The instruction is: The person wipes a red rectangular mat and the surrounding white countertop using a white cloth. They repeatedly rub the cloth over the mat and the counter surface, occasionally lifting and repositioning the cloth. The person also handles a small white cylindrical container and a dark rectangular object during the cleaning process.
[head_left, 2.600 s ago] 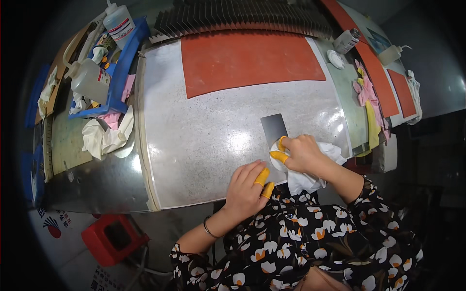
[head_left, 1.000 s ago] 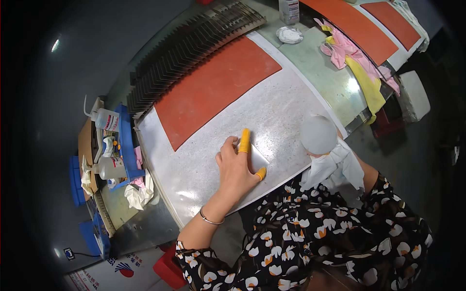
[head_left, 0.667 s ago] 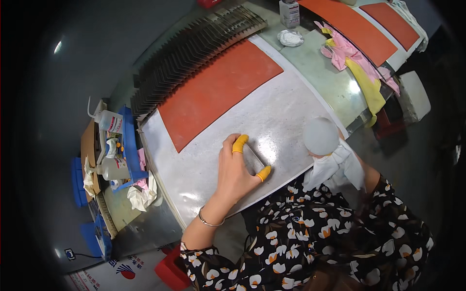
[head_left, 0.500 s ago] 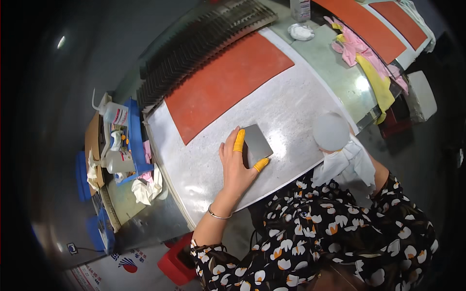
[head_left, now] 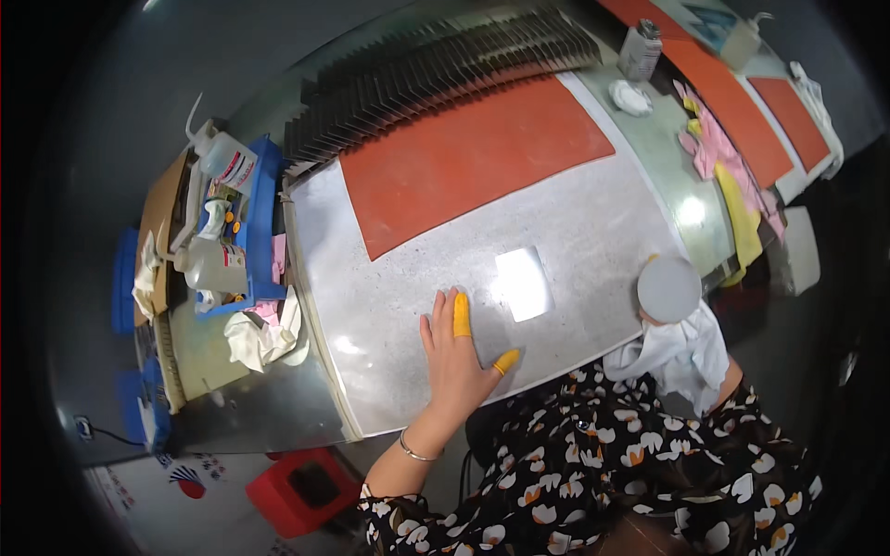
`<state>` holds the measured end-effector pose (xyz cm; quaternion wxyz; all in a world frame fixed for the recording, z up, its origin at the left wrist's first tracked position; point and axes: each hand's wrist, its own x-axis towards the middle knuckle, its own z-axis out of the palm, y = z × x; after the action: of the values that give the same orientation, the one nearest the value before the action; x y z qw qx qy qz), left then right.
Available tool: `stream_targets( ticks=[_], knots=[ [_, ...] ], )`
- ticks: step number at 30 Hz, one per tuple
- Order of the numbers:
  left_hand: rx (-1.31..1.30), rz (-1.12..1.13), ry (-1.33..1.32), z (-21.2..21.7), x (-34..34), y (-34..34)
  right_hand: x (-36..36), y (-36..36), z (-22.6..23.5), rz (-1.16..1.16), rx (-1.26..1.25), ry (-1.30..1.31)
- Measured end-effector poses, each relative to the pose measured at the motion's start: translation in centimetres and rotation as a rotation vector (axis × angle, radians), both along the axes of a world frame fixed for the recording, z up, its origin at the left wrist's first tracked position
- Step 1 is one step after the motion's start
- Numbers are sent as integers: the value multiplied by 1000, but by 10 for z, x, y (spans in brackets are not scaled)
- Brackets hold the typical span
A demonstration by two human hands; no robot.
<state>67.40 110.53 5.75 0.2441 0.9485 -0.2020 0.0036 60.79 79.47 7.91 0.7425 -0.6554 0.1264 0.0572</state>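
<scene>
A thin square plate (head_left: 524,284), its face bright with glare, lies flat on the white sheet (head_left: 593,250). Left of it is my left hand (head_left: 456,357), fingers spread, yellow finger cots on two of them. It sits low over the sheet, apart from the plate, holding nothing. To the right, my right hand (head_left: 652,321) grips a round grey disc-faced thing (head_left: 669,289); its exact kind I cannot make out. White cloth (head_left: 681,357) hangs about that hand and hides most of its fingers.
Behind the sheet lies an orange-red mat (head_left: 473,167), backed by a long row of upright dark plates (head_left: 445,83). A blue tray (head_left: 264,222) with squeeze bottles (head_left: 222,156) stands at left. Pink and yellow cloths (head_left: 728,199) hang at the right edge. A red stool (head_left: 301,491) is below.
My left hand has let go of the plate and drawn back a little left and toward me, fingers spread. The plate lies flat. The view has shifted; my right hand still grips the disc-faced thing.
</scene>
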Motion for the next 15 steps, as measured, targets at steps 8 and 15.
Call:
stream_targets(
  ticks=[8, 15],
  knots=[
    [-54, -7, -44, -12, -6, 1, -12, 5, -2, -17, -56, 50],
    [-45, -54, -114, -15, -7, 2, -8, 11, -1, -5, -39, 40]
  ],
)
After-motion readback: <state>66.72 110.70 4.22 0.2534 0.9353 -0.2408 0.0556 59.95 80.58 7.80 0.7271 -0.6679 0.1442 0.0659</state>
